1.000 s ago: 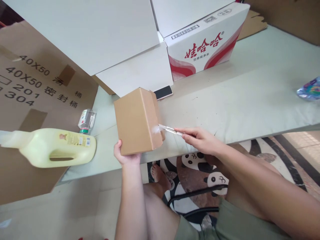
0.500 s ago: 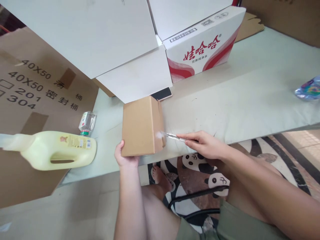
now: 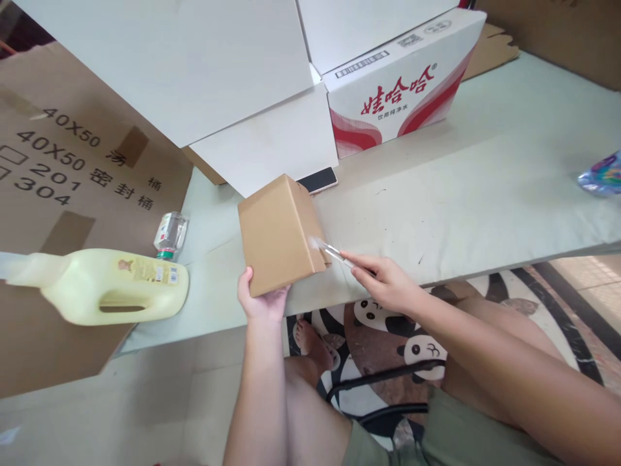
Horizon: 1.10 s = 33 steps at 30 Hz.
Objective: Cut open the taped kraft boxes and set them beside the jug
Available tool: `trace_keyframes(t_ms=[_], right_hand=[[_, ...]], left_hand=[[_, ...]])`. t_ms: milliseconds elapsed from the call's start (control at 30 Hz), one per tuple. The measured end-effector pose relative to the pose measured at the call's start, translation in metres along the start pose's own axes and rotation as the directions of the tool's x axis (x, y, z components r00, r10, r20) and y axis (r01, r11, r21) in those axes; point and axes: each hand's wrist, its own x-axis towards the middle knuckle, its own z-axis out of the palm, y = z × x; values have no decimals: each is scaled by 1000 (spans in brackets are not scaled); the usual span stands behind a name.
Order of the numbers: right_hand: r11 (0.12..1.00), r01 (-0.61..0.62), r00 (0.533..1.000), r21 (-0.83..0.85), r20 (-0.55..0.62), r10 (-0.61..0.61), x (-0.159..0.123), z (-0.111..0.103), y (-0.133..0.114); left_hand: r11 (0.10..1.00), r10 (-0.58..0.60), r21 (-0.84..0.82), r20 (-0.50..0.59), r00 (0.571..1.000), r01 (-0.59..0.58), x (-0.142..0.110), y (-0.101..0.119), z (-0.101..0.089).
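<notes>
A small brown cardboard box (image 3: 276, 236) is tilted above the table's near edge. My left hand (image 3: 262, 298) is closed on its lower left corner, thumb on the face towards me and the other fingers underneath, partly hidden. My right hand (image 3: 383, 278) grips a pair of silvery tweezers (image 3: 339, 254). At their tips is a small white tuft (image 3: 315, 242), like cotton, which touches or nearly touches the box's right side. Behind the box lies a dark flat phone-like thing (image 3: 317, 180), partly covered by it.
White cartons (image 3: 272, 129) and a red-and-white carton (image 3: 398, 103) stand at the back of the table (image 3: 436, 194). To the left are a yellow jug (image 3: 82, 285), a small clear bottle (image 3: 171, 234) and a large cardboard carton (image 3: 72, 175). A colourful plastic package (image 3: 601, 175) lies far right.
My left hand has moved slightly right and up, and the box has turned so its right side tips down. The tweezers have shifted a little left and up, with the tuft still at the box's side.
</notes>
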Motion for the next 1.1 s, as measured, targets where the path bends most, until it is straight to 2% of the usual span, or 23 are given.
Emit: trace_keyframes(t_ms=[133,233,333,400,467,533,633,700,767,833,900,967,1033,1100], right_hand=[[999,-40,998,-25,-48,39,3,8,0],[998,-30,999,-54,-46,27,2,6,-1],[999,47,998,26,-38,-46,-2,0,-4],[985,71,997,157,-27,-68,-4,-4,-5],[930,44,999,365,12,-51,-4,-10,-5],[818,-5,995,575,88,-56,-3,-16,-4],[680,-37,971,732,186,-148,-1,-24,-3],[641,11,965,768,160,-208,0,-28,-4],[625,111,975,773,38,-219,1,-29,-4],[687,189,980,701,-95,-173,1,-28,-6],[821,229,967,522,-216,-133,2,-27,-7],[911,267,935,315,-314,-165,3,-26,-9],[928,306,908,213,-359,-217,4,-24,-10],[923,296,905,244,-380,-190,7,-21,-10]], left_hand=[[1000,9,6,42,999,-9,-2,-5,1],[998,46,34,96,994,-49,-2,1,-2],[998,-15,65,231,973,0,-3,14,-7],[995,-76,85,295,952,53,-4,20,-11],[994,-98,77,317,943,77,-3,23,-12],[995,-93,50,322,942,81,-2,22,-13],[997,-82,31,303,949,76,2,18,-10],[995,-97,40,269,958,90,4,15,-8],[991,-135,52,245,960,126,4,11,-4],[983,-186,60,248,951,176,2,6,0],[973,-230,66,256,939,221,-1,0,3],[964,-265,77,248,932,254,-3,-6,4],[955,-294,94,235,926,280,-4,-11,4],[949,-315,108,236,919,297,-4,-15,4]])
